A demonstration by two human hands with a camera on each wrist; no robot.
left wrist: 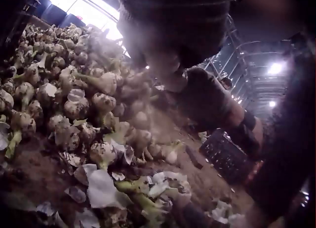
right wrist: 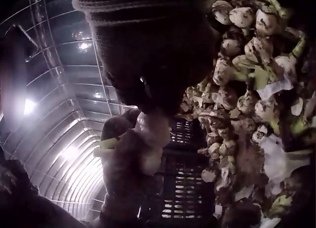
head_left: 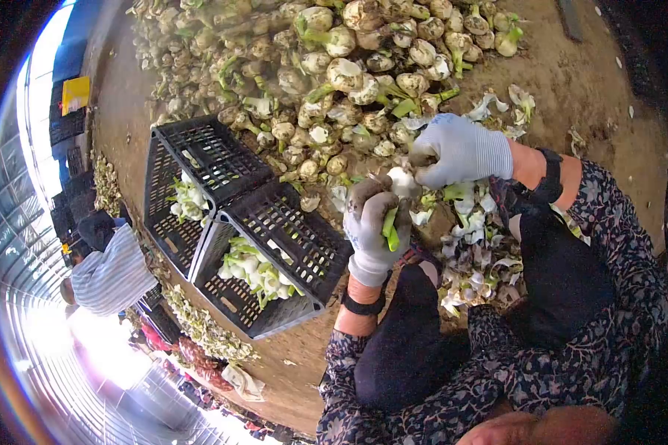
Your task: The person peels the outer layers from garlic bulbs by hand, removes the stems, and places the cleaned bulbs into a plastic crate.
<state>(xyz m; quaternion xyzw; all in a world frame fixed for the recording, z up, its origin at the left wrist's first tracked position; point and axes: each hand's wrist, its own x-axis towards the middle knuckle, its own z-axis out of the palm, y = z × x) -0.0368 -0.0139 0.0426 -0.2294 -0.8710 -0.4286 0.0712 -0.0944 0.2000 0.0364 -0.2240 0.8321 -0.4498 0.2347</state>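
Both hands wear pale gloves with dirty fingertips. My left hand [head_left: 377, 233] curls round the green stem [head_left: 391, 228] of a white garlic bulb [head_left: 402, 182], and the stem's cut end pokes out between the fingers. My right hand [head_left: 460, 153] comes in from the other side, its fingers bent and pinching at the bulb's side. In the right wrist view the bulb [right wrist: 152, 132] shows pale between the two dark hands. Its underside is hidden by the fingers.
A large heap of soil-stained garlic [head_left: 349, 74] lies ahead. Two black crates [head_left: 289, 241] at the left hold cleaned garlic [head_left: 256, 271] with green stems. Peeled skins [head_left: 475, 256] litter the ground between my legs. Another person [head_left: 111, 263] in a striped top is at far left.
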